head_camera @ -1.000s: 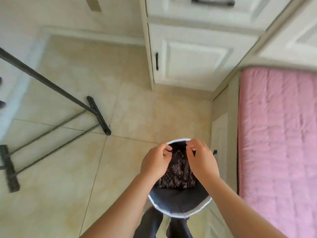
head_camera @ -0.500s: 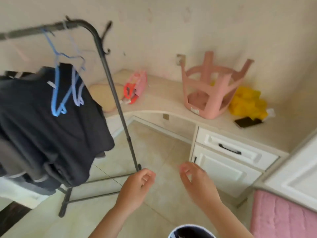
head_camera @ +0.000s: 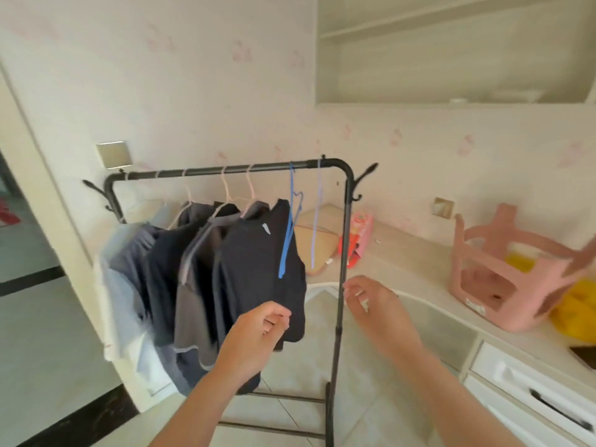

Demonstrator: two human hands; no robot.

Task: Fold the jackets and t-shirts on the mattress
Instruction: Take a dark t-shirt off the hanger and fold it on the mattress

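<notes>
A dark t-shirt (head_camera: 258,262) hangs on the black rack (head_camera: 225,171), with its hem right at the left hand (head_camera: 258,330). That hand's fingers curl toward the thumb, but I cannot tell whether they pinch the cloth. More dark garments (head_camera: 180,269) hang to its left. The right hand (head_camera: 374,304), loosely curled and empty, hovers just right of the rack's post. A pink stool (head_camera: 532,304) lies on the counter (head_camera: 419,262), further right.

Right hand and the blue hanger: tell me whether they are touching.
Apart. The head view shows the right hand low and right of the blue hanger, with the rack pole standing between them.
</notes>
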